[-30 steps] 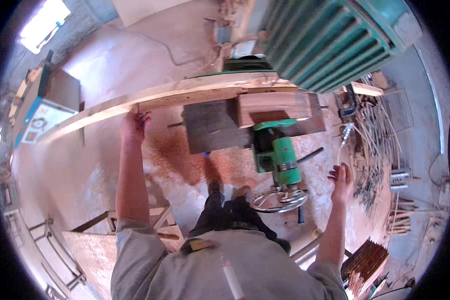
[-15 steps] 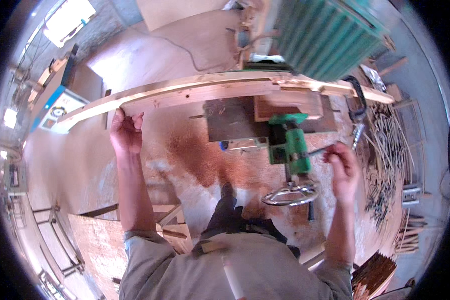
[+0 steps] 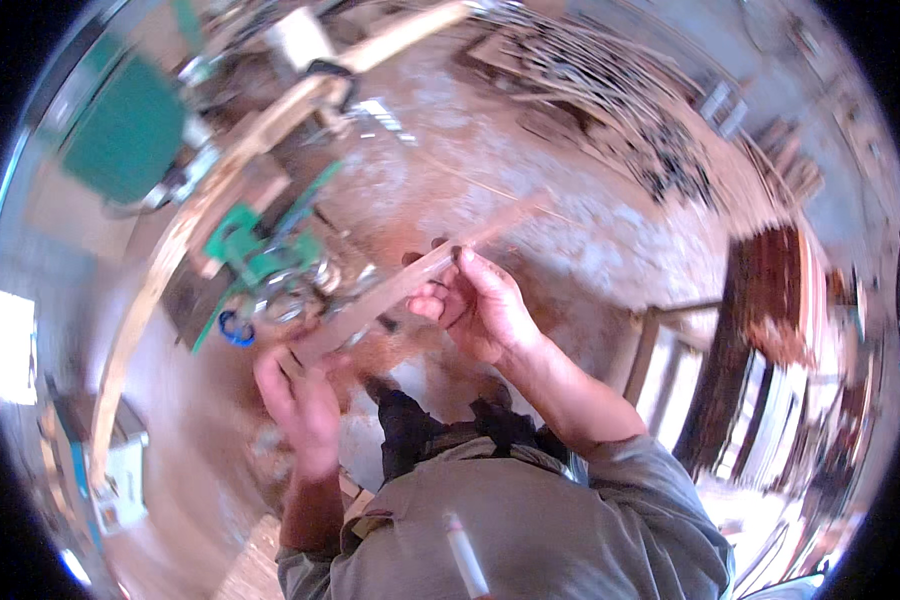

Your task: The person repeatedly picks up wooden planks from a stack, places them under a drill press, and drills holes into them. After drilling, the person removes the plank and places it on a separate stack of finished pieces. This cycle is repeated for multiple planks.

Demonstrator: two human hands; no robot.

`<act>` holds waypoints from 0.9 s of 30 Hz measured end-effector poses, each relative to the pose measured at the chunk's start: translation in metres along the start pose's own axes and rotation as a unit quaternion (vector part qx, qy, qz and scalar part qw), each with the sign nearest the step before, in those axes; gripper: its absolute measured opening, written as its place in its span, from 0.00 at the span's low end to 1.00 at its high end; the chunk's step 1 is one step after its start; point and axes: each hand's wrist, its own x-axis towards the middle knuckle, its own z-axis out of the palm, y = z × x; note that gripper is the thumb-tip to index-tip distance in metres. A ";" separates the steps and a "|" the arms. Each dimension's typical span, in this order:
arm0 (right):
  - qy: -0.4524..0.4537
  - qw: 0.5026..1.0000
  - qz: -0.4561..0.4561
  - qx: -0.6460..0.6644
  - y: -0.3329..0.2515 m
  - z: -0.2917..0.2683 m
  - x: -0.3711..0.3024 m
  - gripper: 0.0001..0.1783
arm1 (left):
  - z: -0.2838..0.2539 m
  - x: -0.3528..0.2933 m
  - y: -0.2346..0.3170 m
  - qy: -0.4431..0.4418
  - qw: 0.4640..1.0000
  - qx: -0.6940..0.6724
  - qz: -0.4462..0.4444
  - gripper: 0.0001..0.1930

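Observation:
A flat, reddish-brown wooden strip point(image 3: 382, 293) slants up to the right in front of my body, its far end blurred. My right hand point(image 3: 485, 310) is closed on its middle, with the thumb along the upper edge. At the near end my left hand point(image 3: 305, 405) is closed around the strip; motion blurs its fingers. Left of the strip is a green machine point(image 3: 255, 245) with a shiny handwheel point(image 3: 288, 297). Neither hand touches the machine.
A long pale timber point(image 3: 160, 260) runs past the machine, with a dark clamp point(image 3: 332, 85) on it. A ribbed green housing point(image 3: 120, 125) is beyond. Thin sticks point(image 3: 610, 90) lie heaped on the far floor. Stacked boards point(image 3: 770, 290) stand at right.
My view has swung right. My left hand has left the long timber and my right hand the machine's lever. Both hands now hold the wooden strip.

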 end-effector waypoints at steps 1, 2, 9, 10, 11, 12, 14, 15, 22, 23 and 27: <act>0.021 0.999 -0.021 0.035 -0.021 -0.018 -0.015 0.21 | 0.023 -0.011 -0.002 -0.106 0.985 0.103 0.090 0.11; -0.008 0.997 -0.060 0.056 -0.042 -0.037 -0.033 0.21 | 0.047 -0.023 -0.004 -0.211 0.937 0.204 0.189 0.09; 0.068 0.970 -0.232 0.027 -0.147 -0.114 -0.160 0.20 | 0.176 -0.096 -0.034 -0.442 0.788 0.177 0.390 0.11; 0.081 0.965 -0.246 0.028 -0.154 -0.116 -0.174 0.20 | 0.184 -0.102 -0.036 -0.458 0.778 0.174 0.392 0.11; 0.094 0.961 -0.259 0.030 -0.159 -0.119 -0.189 0.20 | 0.191 -0.108 -0.038 -0.475 0.768 0.173 0.393 0.12; 0.107 0.956 -0.272 0.032 -0.164 -0.123 -0.204 0.20 | 0.199 -0.115 -0.042 -0.492 0.759 0.162 0.394 0.14; 0.121 0.942 -0.312 0.031 -0.165 -0.129 -0.228 0.20 | 0.210 -0.125 -0.052 -0.513 0.746 0.132 0.404 0.15; 0.127 0.934 -0.332 0.030 -0.165 -0.131 -0.238 0.20 | 0.215 -0.130 -0.056 -0.522 0.739 0.119 0.409 0.16; 0.180 0.912 -0.367 -0.007 -0.141 -0.135 -0.288 0.29 | 0.225 -0.158 -0.072 -0.596 0.689 0.057 0.409 0.18; 0.176 0.907 -0.382 0.022 -0.135 -0.136 -0.290 0.28 | 0.224 -0.163 -0.074 -0.607 0.678 0.054 0.410 0.17; 0.274 0.874 -0.401 -0.004 -0.125 -0.144 -0.322 0.22 | 0.223 -0.189 -0.077 -0.703 0.602 0.088 0.369 0.18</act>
